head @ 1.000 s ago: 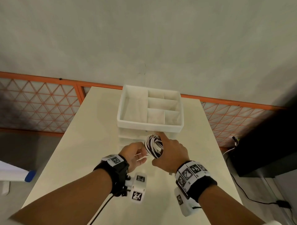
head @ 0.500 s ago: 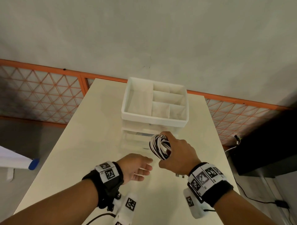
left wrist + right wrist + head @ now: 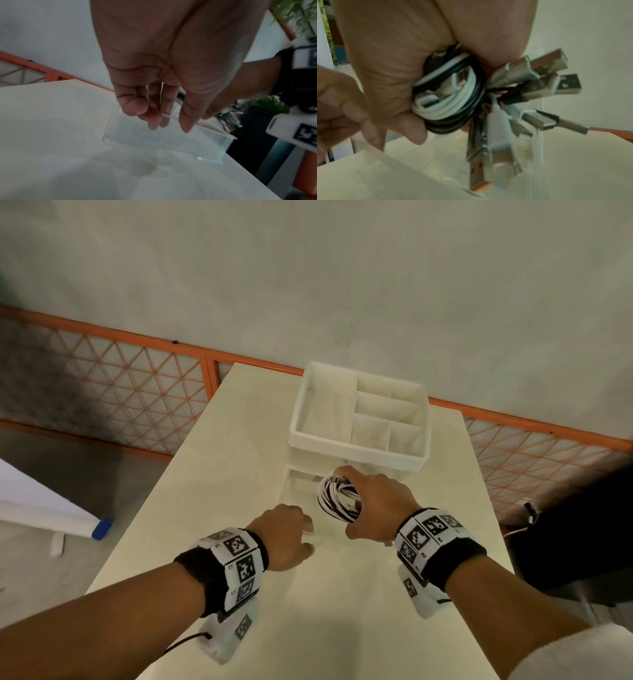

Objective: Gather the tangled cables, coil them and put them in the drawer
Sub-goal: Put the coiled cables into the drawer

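Two hands are showing in the head view, over one pale table [image 3: 219, 474]. The right hand [image 3: 373, 505] is curling its fingers round one coil of cables [image 3: 337, 498], black and white strands wound together, and is holding it just above a clear drawer [image 3: 301, 487] that is standing pulled out from one white organizer [image 3: 356, 453]; the coil is probably being kept tight in the fist so it cannot spring loose on the way in. The organizer's top tray is showing five compartments, as far as I can count. The left hand [image 3: 284, 535] is hovering near the drawer's front, holding nothing, likely ready to steady or shut it.

One hand is filling the left wrist view: the left hand [image 3: 163, 67], fingers [image 3: 155, 119] hanging loosely bent and apart from the clear drawer [image 3: 163, 143] below, gripping nothing.

Several plugs [image 3: 556, 81] are fanning out in the right wrist view, at least six, though blur is hampering an exact count. The right hand [image 3: 402, 54] is squeezing the coil of cables [image 3: 450, 94] between palm and fingers, plugs left sticking out free, with the drawer's clear wall underneath.
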`<control>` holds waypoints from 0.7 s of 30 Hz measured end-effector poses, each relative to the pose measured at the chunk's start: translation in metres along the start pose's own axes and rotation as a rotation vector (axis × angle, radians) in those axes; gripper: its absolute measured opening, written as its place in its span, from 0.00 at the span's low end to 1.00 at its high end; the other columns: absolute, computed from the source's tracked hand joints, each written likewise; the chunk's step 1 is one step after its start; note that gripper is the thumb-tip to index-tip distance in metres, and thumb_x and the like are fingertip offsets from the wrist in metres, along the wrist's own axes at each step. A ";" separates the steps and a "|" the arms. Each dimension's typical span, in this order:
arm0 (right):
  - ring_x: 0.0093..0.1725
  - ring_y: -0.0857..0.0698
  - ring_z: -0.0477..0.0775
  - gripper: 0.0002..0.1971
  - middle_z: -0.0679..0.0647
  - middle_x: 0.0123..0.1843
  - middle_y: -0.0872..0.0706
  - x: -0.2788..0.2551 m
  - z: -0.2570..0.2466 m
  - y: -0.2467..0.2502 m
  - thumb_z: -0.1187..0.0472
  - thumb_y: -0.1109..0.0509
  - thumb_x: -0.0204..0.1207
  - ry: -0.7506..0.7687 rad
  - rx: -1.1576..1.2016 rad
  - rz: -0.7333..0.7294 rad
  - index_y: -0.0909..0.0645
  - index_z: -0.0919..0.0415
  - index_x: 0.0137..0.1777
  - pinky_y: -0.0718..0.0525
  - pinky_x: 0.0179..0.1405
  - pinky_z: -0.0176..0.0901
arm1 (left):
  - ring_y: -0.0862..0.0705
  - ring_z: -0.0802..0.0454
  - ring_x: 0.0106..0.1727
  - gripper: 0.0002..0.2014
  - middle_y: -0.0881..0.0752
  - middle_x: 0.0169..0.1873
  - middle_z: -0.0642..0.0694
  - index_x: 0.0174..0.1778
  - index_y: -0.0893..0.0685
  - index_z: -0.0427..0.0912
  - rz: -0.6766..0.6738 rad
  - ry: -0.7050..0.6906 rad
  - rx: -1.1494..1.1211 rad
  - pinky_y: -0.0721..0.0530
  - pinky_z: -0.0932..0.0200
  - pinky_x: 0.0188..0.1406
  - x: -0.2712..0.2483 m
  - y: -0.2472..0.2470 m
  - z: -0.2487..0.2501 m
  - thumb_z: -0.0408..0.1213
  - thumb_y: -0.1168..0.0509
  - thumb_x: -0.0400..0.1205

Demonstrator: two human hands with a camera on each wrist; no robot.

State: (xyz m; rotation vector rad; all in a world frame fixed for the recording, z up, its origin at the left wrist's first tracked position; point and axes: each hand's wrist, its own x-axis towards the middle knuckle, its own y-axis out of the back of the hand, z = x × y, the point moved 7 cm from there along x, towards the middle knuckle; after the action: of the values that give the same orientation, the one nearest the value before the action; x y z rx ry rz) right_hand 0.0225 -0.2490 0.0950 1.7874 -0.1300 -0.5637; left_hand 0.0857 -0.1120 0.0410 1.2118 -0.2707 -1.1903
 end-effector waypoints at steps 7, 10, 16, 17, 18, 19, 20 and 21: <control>0.53 0.13 0.60 0.46 0.48 0.59 0.14 0.024 -0.008 -0.031 0.51 0.18 0.58 0.066 -0.147 -0.105 0.38 0.38 0.76 0.16 0.46 0.46 | 0.13 0.50 0.49 0.07 0.11 0.48 0.52 0.46 0.12 0.49 0.256 -0.065 -0.166 0.16 0.55 0.50 -0.008 0.033 0.008 0.43 0.34 0.79; 0.51 0.12 0.59 0.40 0.47 0.55 0.14 0.032 -0.011 -0.040 0.54 0.18 0.60 0.074 -0.145 -0.133 0.32 0.43 0.72 0.16 0.43 0.46 | 0.20 0.52 0.55 0.10 0.15 0.53 0.53 0.55 0.13 0.49 0.495 -0.204 -0.216 0.26 0.63 0.52 -0.008 0.047 0.019 0.36 0.31 0.79; 0.66 0.17 0.60 0.48 0.50 0.69 0.17 0.042 -0.006 -0.059 0.54 0.18 0.62 0.049 -0.051 -0.159 0.39 0.41 0.81 0.14 0.61 0.55 | 0.21 0.46 0.65 0.20 0.20 0.67 0.48 0.71 0.19 0.50 0.337 -0.114 -0.088 0.21 0.54 0.62 0.013 0.018 0.018 0.45 0.34 0.82; 0.71 0.20 0.59 0.50 0.51 0.74 0.21 0.041 -0.004 -0.059 0.53 0.18 0.63 0.051 -0.026 -0.154 0.42 0.42 0.84 0.16 0.66 0.57 | 0.20 0.46 0.64 0.20 0.19 0.65 0.48 0.71 0.20 0.51 0.332 -0.102 -0.070 0.20 0.52 0.60 0.015 0.015 0.018 0.47 0.34 0.82; 0.74 0.22 0.59 0.51 0.51 0.77 0.24 0.039 -0.003 -0.058 0.52 0.18 0.64 0.052 0.001 -0.143 0.43 0.42 0.85 0.18 0.69 0.57 | 0.20 0.45 0.63 0.20 0.18 0.63 0.48 0.70 0.19 0.52 0.328 -0.090 -0.046 0.19 0.51 0.58 0.016 0.013 0.018 0.48 0.35 0.82; 0.76 0.24 0.58 0.51 0.51 0.79 0.26 0.036 0.000 -0.057 0.50 0.18 0.64 0.051 0.032 -0.131 0.43 0.42 0.85 0.20 0.71 0.57 | 0.19 0.45 0.61 0.20 0.17 0.60 0.48 0.69 0.19 0.52 0.320 -0.077 -0.017 0.18 0.51 0.55 0.019 0.011 0.018 0.50 0.36 0.82; 0.76 0.24 0.57 0.50 0.51 0.79 0.27 0.033 0.002 -0.054 0.48 0.18 0.65 0.053 0.065 -0.116 0.42 0.43 0.85 0.21 0.73 0.56 | 0.18 0.45 0.59 0.20 0.16 0.58 0.48 0.68 0.18 0.51 0.306 -0.056 0.010 0.18 0.52 0.52 0.022 0.010 0.017 0.52 0.36 0.82; 0.77 0.25 0.57 0.48 0.50 0.80 0.27 0.030 0.003 -0.050 0.46 0.19 0.66 0.062 0.091 -0.098 0.40 0.43 0.85 0.23 0.74 0.55 | 0.17 0.45 0.57 0.20 0.16 0.56 0.48 0.66 0.17 0.50 0.294 -0.034 0.032 0.18 0.52 0.49 0.024 0.009 0.017 0.53 0.37 0.81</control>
State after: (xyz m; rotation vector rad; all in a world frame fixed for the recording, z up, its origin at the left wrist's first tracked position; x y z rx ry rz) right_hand 0.0374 -0.2485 0.0388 1.9057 -0.0264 -0.5796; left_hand 0.0889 -0.1428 0.0458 1.1355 -0.4777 -0.9541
